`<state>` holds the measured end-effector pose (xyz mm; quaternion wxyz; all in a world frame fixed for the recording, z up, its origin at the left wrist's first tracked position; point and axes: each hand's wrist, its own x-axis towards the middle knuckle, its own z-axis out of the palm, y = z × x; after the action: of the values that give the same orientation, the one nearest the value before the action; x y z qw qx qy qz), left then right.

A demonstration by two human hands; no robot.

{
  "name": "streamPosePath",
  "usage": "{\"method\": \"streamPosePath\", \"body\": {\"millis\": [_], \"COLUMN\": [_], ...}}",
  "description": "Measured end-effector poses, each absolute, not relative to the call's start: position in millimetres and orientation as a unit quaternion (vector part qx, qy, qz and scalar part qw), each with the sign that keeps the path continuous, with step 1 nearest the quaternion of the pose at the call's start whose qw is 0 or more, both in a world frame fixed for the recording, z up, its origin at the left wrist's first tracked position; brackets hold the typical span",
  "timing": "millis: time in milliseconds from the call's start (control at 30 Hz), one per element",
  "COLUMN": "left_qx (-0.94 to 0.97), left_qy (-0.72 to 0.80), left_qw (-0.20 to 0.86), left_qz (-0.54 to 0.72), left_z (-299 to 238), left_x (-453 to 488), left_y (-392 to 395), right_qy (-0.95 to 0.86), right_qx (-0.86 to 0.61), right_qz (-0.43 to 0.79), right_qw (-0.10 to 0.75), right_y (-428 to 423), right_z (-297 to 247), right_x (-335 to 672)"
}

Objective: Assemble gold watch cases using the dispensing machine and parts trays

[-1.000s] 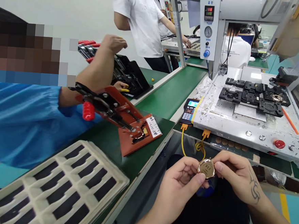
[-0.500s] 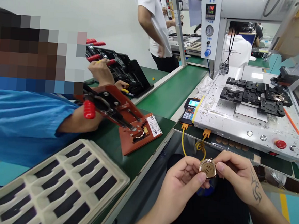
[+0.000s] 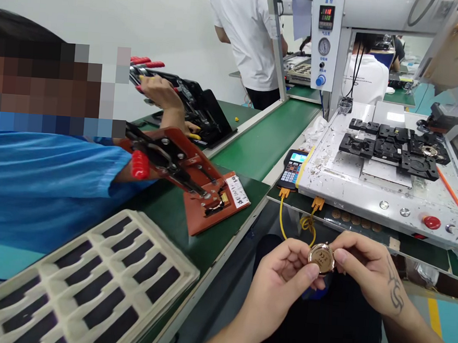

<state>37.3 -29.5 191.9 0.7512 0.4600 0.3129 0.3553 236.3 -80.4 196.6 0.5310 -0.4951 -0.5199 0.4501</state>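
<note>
A round gold-coloured watch case (image 3: 322, 257), its printed back facing up, is held above my lap. My left hand (image 3: 279, 285) pinches its left edge, the thumb lying on the lower rim. On the opposite edge, my right hand (image 3: 367, 272) grips it between thumb and index finger. What lies under the case is hidden by the fingers. Ahead of my hands is the front of the white press machine (image 3: 353, 193), on whose bed sit black fixture blocks (image 3: 387, 146); one block carries a shiny round metal part (image 3: 429, 151).
A beige compartment tray (image 3: 102, 246) lies at the left. Behind it stands a red-brown clamp fixture (image 3: 209, 222). A co-worker in a blue sleeve (image 3: 48, 180) works with a black clamp fixture (image 3: 205, 110). A keypad controller (image 3: 292, 168) with yellow cables adjoins the machine; an orange stick (image 3: 449, 188) lies right.
My hands keep hold of the watch case, which is turned slightly. The co-worker's hand on the clamp fixture has shifted right, and the standing person behind has turned and moved right.
</note>
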Motion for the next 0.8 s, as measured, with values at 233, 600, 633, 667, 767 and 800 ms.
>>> {"method": "streamPosePath", "body": {"millis": [233,600,633,667,767,800], "left_qx": [0.441,0.478,0.478,0.477,0.464,0.459], "left_qy": [0.298,0.305,0.305,0.304,0.300,0.296], "left_qw": [0.770,0.741,0.741,0.743,0.754,0.760], "left_qz": [0.352,0.360,0.360,0.359,0.356,0.354], "left_z": [190.8,190.6,190.1,189.7,188.1,187.4], "left_x": [39.4,38.3,38.3,38.1,36.8,36.4], "left_y": [-34.2,-35.4,-35.4,-35.3,-34.7,-34.4], "right_qy": [-0.509,-0.515,-0.514,-0.513,-0.509,-0.507], "right_qx": [-0.498,-0.502,-0.502,-0.503,-0.503,-0.501], "right_qz": [0.466,0.453,0.453,0.452,0.455,0.458], "right_qw": [0.525,0.527,0.527,0.528,0.530,0.531], "right_y": [-85.7,-86.2,-85.9,-85.9,-86.6,-87.1], "right_z": [195.7,189.5,189.5,189.5,189.9,190.0], "right_x": [238.7,238.1,237.9,237.8,237.2,237.1]}}
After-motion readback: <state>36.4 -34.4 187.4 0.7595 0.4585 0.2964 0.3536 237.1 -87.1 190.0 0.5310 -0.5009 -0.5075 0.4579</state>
